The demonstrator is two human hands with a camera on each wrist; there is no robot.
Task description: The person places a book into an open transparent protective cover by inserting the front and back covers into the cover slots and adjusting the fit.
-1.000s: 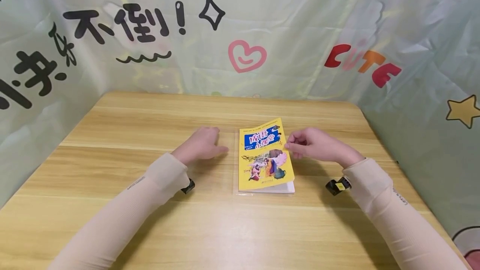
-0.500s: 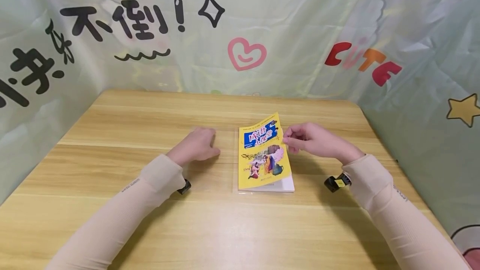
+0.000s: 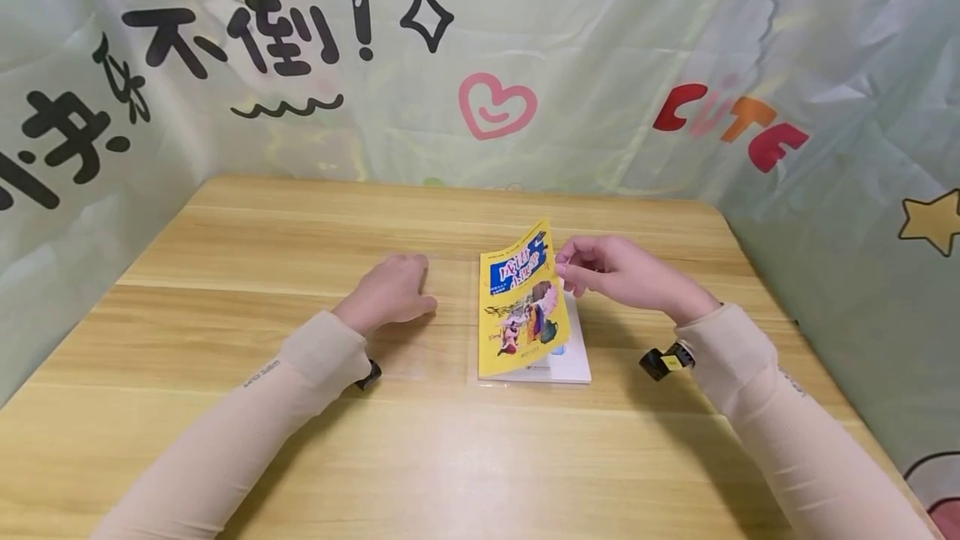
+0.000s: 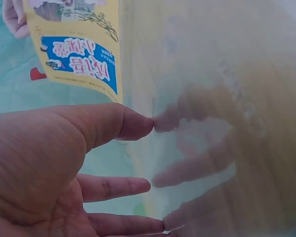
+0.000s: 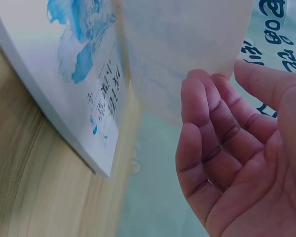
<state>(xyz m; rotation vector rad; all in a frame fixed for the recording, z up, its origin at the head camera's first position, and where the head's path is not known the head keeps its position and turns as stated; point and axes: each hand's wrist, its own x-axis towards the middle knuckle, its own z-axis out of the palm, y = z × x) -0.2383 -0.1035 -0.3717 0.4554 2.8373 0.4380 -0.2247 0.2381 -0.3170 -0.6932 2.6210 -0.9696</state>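
Note:
A yellow paperback book with a blue title panel lies on the table, its front cover lifted and bent over to the left. My right hand pinches that cover's outer edge between thumb and fingers. Under the cover, the white first page shows a blue drawing and printed title in the right wrist view. Left of the book, my left hand rests its fingertips on a clear plastic sheet that spreads out from beneath the book. In the left wrist view the fingers are extended and mirrored in the shiny surface.
The wood-grain table is bounded at the back and sides by a pale green printed curtain. A black wrist device hangs under the right sleeve, and another black device under the left.
My right hand has moved left and slightly away from me, raising the book's cover further and uncovering more of the white page. My left hand has drawn slightly left, away from the book.

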